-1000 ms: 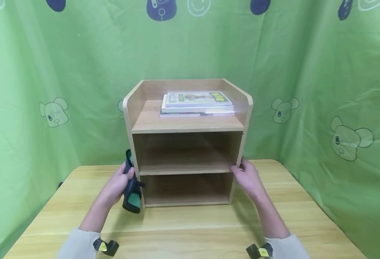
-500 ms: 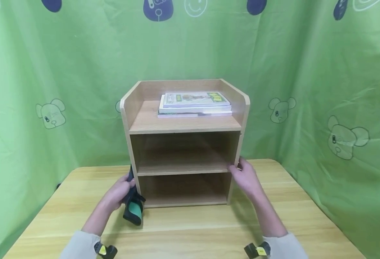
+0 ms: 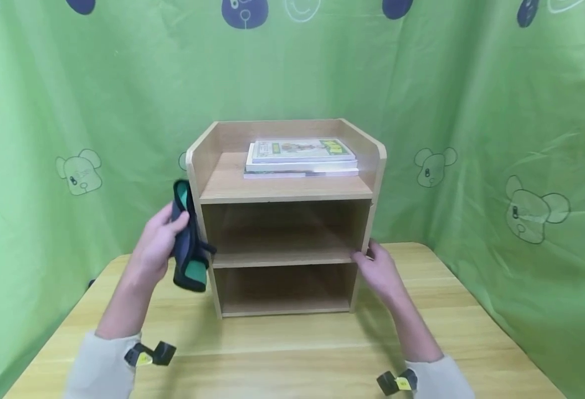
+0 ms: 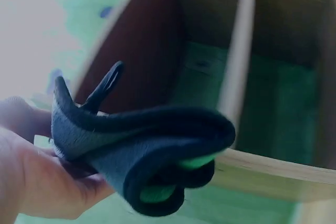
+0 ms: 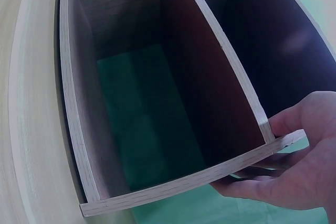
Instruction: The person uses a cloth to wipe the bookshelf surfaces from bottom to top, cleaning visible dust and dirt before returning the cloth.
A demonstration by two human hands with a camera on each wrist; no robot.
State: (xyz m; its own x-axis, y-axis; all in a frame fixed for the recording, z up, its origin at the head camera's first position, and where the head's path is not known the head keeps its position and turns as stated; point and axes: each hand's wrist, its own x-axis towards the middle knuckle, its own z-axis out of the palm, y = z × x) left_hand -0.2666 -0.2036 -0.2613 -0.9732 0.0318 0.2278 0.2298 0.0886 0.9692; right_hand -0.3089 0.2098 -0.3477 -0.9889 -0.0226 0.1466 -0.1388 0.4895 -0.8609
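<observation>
A folded dark-blue and green cloth (image 3: 189, 249) with black edging and a small loop is held in my left hand (image 3: 154, 241), pinched between thumb and fingers. It is at the left side of a wooden shelf unit (image 3: 287, 195), level with its middle compartment. In the left wrist view the cloth (image 4: 142, 140) appears in front of the shelf's openings; whether it touches the side panel I cannot tell. My right hand (image 3: 379, 271) grips the right side panel near the middle board, thumb inside and fingers outside, as the right wrist view of the hand (image 5: 299, 166) confirms.
Several stacked books (image 3: 302, 158) lie on the shelf's top board, inside its raised rim. The unit stands on a light wooden table (image 3: 292, 360). Green patterned curtains (image 3: 123, 100) hang behind and on both sides.
My left hand first slid down the shelf's left side with the cloth, then rose to a higher point and a little left. My right hand has kept its place on the right panel.
</observation>
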